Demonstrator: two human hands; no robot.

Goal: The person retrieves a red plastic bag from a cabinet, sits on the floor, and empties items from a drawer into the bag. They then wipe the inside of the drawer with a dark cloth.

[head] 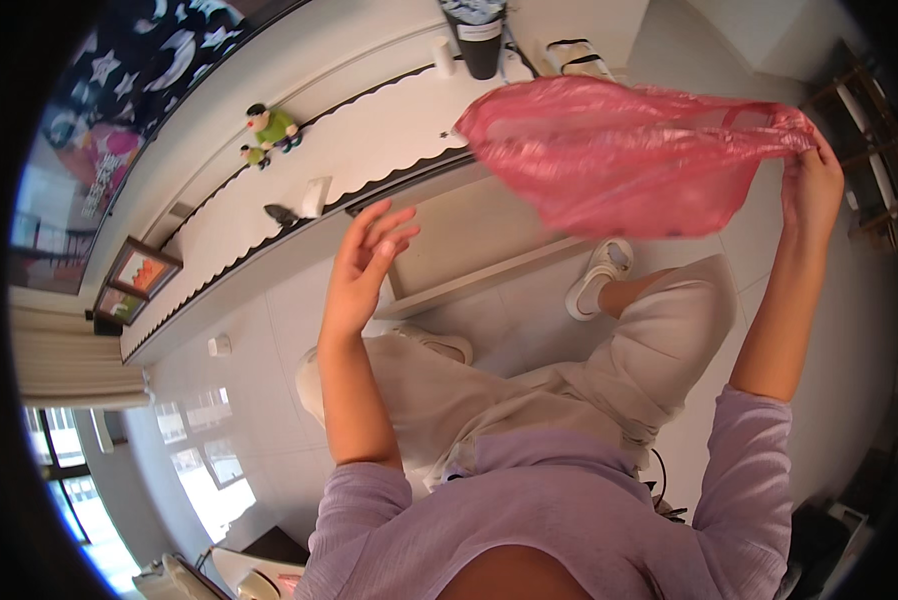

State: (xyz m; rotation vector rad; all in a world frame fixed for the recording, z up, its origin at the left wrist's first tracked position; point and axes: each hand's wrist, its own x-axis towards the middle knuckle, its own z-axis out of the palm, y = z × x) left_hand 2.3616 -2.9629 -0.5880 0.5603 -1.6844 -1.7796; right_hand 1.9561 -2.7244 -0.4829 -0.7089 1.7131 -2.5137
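My right hand [813, 176] grips one end of a red plastic bag [614, 157]. The thin bag stretches out sideways to the left, looking puffed and slightly blurred, above an open drawer [449, 232]. Raised at the drawer's left end, my left hand [370, 270] has its fingers spread and holds nothing. Whether anything is inside the bag cannot be told. The bag hides part of the drawer and part of the cabinet top behind it.
The long cabinet [389, 142] carries figurines [273, 127], a white box [315, 196], picture frames [138, 277] and a dark vase [481, 49]. A television [119, 112] hangs above. A small white object [219, 345] lies on the tiled floor [269, 420]. Wooden shelving [861, 142] stands at right.
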